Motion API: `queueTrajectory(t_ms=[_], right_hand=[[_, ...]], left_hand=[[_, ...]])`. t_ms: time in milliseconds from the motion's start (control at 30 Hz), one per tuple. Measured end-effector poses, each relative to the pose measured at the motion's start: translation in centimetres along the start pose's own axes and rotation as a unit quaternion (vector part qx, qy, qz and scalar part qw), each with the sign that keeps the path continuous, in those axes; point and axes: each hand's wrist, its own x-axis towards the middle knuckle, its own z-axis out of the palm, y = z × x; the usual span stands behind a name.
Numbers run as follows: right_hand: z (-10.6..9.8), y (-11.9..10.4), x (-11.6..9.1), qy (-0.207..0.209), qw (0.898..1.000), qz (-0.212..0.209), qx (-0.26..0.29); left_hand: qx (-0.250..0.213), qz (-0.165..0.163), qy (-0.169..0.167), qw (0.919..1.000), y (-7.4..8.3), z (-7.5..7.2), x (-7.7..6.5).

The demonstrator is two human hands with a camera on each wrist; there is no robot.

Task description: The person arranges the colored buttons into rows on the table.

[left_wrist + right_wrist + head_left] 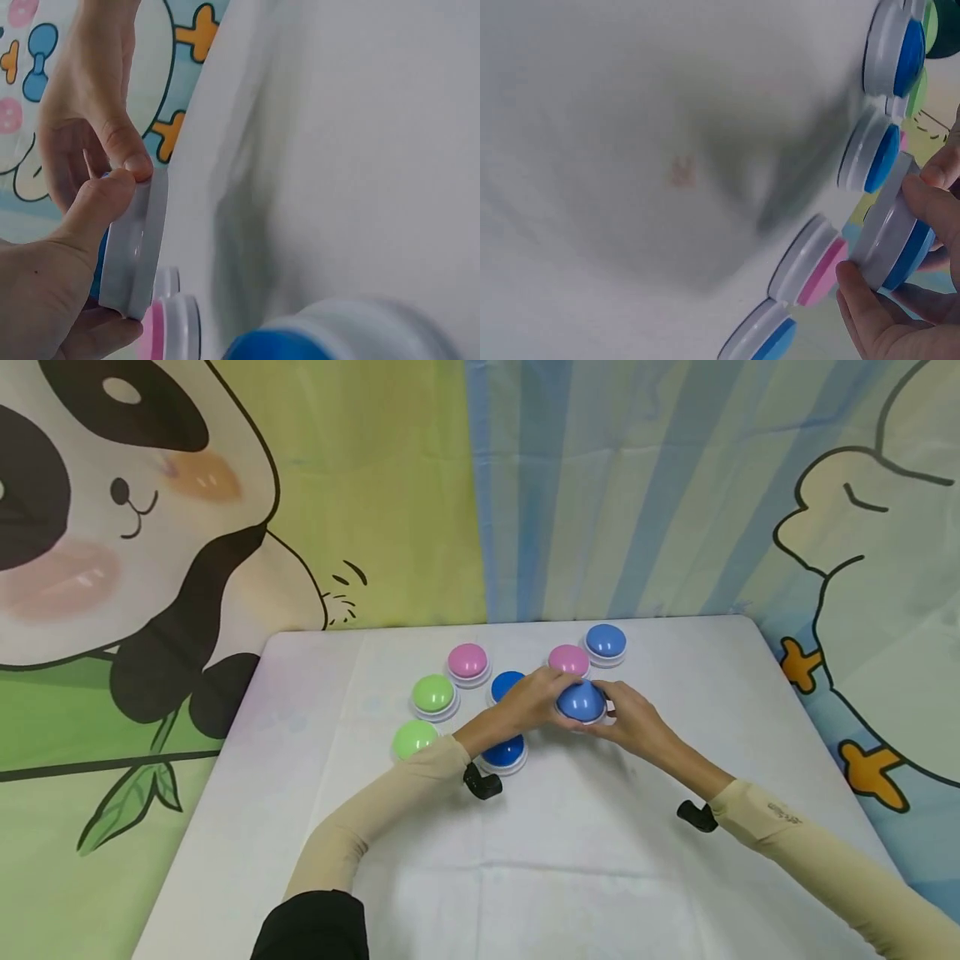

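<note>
A blue-domed push button (581,700) with a white round base is held between both hands, raised off the table with shadows beneath it. My left hand (538,700) grips its left side, and the left wrist view shows the thumb on the base's white rim (135,251). On the opposite side my right hand (636,720) pinches the base with thumb and fingers. In the right wrist view the base (885,225) is tilted, its blue dome facing away from the table. Both thumbs meet near the same part of the rim.
Beside the hands stand a pink button (568,659) and a blue button (605,642). Two more blue buttons (504,753) sit near my left forearm, one partly covered. Another pink button (467,662) and two green ones (432,694) are farther left on the white table (585,893).
</note>
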Motion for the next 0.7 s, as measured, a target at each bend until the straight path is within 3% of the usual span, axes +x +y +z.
queueTrajectory(t_ms=[267,567,700], right_hand=[[0.3,-0.2,-2.2,-0.023,1.0,0.01,0.003],[0.7,-0.2,-3.3,-0.024,1.0,0.001,0.008],[1.1,-0.1,-3.9,-0.02,1.0,-0.008,0.005]], left_hand=[[0.005,-0.005,0.003,1.0,1.7,1.4,-1.4],[0.008,-0.022,-0.005,0.9997,2.8,1.9,-2.2],[0.012,-0.015,-0.007,0.9998,3.2,2.4,-2.5]])
